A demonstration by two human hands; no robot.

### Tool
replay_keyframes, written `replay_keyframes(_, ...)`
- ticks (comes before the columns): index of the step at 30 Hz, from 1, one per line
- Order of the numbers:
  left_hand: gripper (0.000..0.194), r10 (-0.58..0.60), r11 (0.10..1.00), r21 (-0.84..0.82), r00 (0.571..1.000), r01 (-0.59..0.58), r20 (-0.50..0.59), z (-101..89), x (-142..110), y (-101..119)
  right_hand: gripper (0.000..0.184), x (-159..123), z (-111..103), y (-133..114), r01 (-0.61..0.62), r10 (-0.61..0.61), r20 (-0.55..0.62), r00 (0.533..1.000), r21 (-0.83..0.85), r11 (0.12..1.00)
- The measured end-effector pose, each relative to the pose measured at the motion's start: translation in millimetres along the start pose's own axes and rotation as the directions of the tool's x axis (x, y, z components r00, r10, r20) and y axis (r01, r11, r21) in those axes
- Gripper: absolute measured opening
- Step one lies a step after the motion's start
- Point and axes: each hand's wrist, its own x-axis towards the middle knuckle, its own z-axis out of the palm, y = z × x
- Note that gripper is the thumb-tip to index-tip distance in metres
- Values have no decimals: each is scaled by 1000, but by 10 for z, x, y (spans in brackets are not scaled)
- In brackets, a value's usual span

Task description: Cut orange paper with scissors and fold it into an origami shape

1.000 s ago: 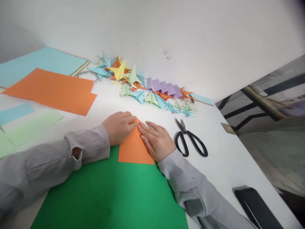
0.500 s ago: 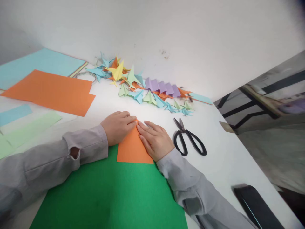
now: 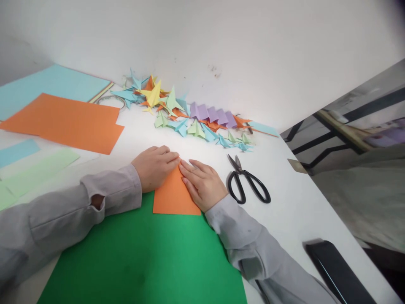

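Right of centre: black-handled scissors (image 3: 240,171), blades slightly parted. Lower right: elongated black object (image 3: 337,270). Upper centre: folded paper shapes (image 3: 196,128), several colours, near wall (image 3: 253,55). Upper left: light-blue sheet (image 3: 57,84), orange sheets (image 3: 79,122) just below.

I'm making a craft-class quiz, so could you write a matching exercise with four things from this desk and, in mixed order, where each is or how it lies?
Things
1. scissors
2. green sheet
3. purple paper
4. small orange sheet

Places and states
A. among the folded shapes
B. touched by the fingers of the left hand and right hand
C. on the white table, blades slightly apart
D. partly beneath the small orange sheet

Right pairs: 1-C, 2-D, 3-A, 4-B
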Motion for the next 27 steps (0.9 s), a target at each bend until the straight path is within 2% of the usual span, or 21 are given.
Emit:
replay_keyframes(9, 39, -3, 999, -32, 1000, 2, -15, -23, -16, -5, 37, -6, 6, 5, -9, 9, 6, 1000, 25, 1000)
replay_keyframes(15, 37, -24, 998, -59, 1000, 22, -18, -66, -13, 41, 36, 15, 11, -14, -58, 59, -6, 998, 82, 995)
replay_keyframes(21, 49, -56, 994, -93, 998, 54, -19, -64, -25, 80, 35, 23, 34, -13, -59, 62, -21, 998, 110, 992)
replay_keyframes(27, 49, -82, 994, -78, 997, 82, 0, -58, -5, 96, 35, 36, 3, -40, -79, 80, -2, 997, 106, 991)
